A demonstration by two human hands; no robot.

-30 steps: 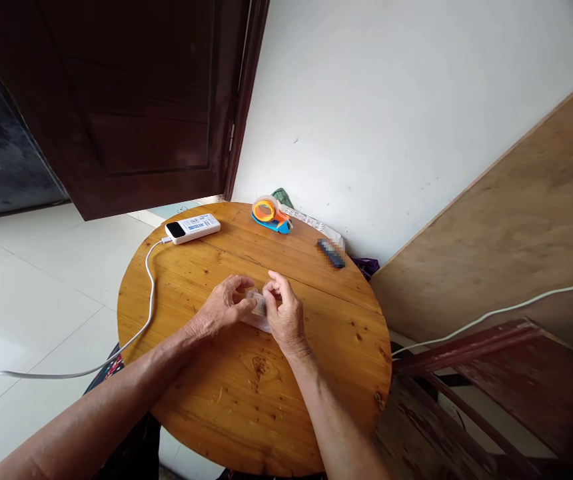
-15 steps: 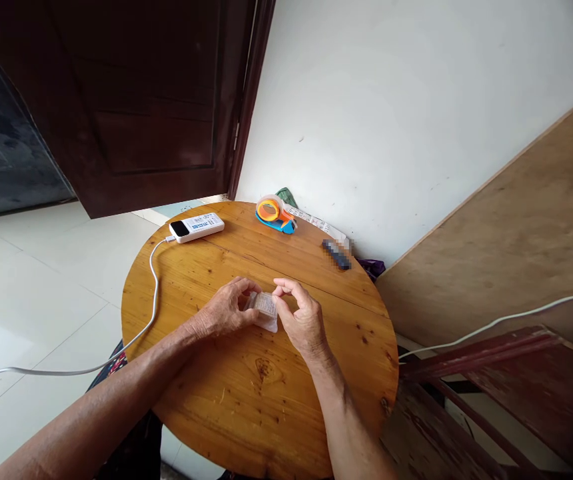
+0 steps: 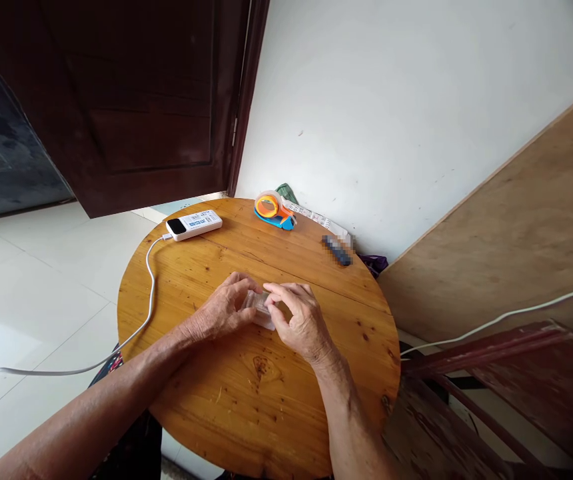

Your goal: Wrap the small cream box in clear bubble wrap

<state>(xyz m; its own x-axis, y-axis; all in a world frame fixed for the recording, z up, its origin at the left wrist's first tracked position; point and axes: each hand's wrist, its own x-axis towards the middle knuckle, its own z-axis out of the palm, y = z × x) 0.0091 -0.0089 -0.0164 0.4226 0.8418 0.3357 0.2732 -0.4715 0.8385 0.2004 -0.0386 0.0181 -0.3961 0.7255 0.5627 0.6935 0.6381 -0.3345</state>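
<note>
A small clear plastic packet or box (image 3: 265, 321) lies near the middle of the round wooden table (image 3: 246, 413). My left hand (image 3: 226, 307) grips it from the left, thumb at the near side and fingers at the far side. Over its right side is my right hand (image 3: 299, 317), with thumb and index finger curled towards its top; whether they pinch a part of it is too small to tell. The fingers cover part of the packet.
A white power bank (image 3: 194, 225) with a white cable (image 3: 152, 287) lies at the back left. An orange and blue tape dispenser (image 3: 274, 212) stands at the back edge, near a dark, pixelated object (image 3: 337, 251). A wall and a dark door (image 3: 156, 120) rise behind.
My right hand has shifted slightly left over the packet, its index finger now reaching further across it. The view has moved a little.
</note>
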